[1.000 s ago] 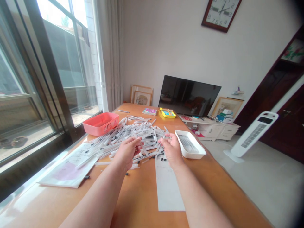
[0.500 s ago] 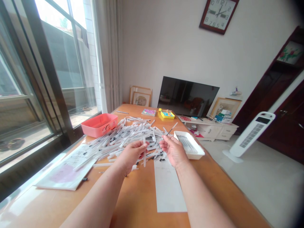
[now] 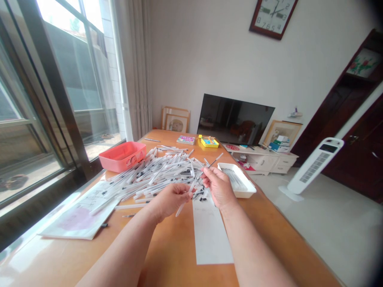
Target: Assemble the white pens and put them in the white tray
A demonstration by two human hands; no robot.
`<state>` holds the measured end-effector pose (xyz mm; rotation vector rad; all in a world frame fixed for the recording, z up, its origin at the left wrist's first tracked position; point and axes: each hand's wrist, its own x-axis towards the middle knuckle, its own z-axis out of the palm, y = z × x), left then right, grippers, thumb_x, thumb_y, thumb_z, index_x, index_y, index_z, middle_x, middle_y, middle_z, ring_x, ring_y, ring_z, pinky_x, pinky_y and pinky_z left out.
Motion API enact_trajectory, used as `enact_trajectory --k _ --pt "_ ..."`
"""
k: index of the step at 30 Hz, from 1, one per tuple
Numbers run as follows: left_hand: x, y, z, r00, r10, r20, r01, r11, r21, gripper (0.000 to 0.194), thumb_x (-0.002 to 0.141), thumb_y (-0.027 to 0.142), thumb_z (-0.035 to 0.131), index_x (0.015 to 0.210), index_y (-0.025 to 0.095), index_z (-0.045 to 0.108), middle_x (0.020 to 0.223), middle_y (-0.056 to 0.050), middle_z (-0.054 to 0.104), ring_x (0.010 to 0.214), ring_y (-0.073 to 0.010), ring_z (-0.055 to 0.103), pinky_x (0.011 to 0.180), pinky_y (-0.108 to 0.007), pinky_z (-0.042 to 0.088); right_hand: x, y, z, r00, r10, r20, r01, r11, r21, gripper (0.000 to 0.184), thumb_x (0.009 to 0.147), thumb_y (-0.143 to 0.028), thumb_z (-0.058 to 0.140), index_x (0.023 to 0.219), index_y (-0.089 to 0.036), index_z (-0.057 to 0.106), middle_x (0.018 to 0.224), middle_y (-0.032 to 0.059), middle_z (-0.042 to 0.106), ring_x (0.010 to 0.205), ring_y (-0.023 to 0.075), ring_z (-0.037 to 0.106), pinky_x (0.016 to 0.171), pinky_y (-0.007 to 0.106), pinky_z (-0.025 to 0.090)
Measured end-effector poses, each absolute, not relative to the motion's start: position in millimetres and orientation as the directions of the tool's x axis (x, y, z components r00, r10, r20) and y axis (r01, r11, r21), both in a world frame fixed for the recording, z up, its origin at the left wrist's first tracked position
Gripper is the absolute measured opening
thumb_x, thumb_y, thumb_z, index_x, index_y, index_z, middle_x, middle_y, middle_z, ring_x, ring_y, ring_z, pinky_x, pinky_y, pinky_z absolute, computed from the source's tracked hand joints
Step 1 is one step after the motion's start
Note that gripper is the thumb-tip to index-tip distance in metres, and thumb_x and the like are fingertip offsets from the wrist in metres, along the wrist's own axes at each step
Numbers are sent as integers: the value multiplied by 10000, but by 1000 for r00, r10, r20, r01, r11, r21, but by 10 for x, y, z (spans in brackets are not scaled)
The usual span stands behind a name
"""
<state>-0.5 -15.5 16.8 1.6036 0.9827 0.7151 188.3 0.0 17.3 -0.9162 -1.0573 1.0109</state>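
A large heap of white pen barrels (image 3: 158,171) lies across the middle of the wooden table (image 3: 170,247). My left hand (image 3: 170,198) is closed on one white pen barrel (image 3: 183,205) that slants down to the left, just in front of the heap. My right hand (image 3: 218,186) pinches a thin pen refill (image 3: 213,162) that points up and to the right. The two hands are close together above a white paper strip (image 3: 209,231). Small black caps (image 3: 202,197) lie between them.
A pink basin (image 3: 122,156) stands at the heap's far left, a white tray (image 3: 237,179) with refills at the right. Printed sheets (image 3: 80,211) lie near the window. Small boxes (image 3: 209,142) sit at the table's far end. A TV, a cabinet and a tower fan (image 3: 314,165) stand beyond.
My left hand lifted a pen barrel out of the heap and tilted it down towards the table. My right hand picked up a thin refill and holds it raised.
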Motion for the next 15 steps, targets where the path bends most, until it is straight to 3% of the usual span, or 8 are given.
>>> enact_trajectory --k 6,15 --pt "-11 -153 168 500 865 -34 235 -97 967 357 822 496 629 982 194 735 730 20 572 715 -143 471 695 -245 346 1836 -47 197 132 949 288 -20 293 -956 285 828 -476 696 862 -194 692 728 6 647 640 127 527 575 244 377" --pt "-9 -161 194 483 874 -46 217 -69 974 387 791 521 656 987 198 740 767 5 623 745 -153 508 722 -250 381 1809 -103 207 -21 972 234 10 234 -972 288 823 -460 694 756 -185 636 659 -35 568 614 104 473 588 238 350"
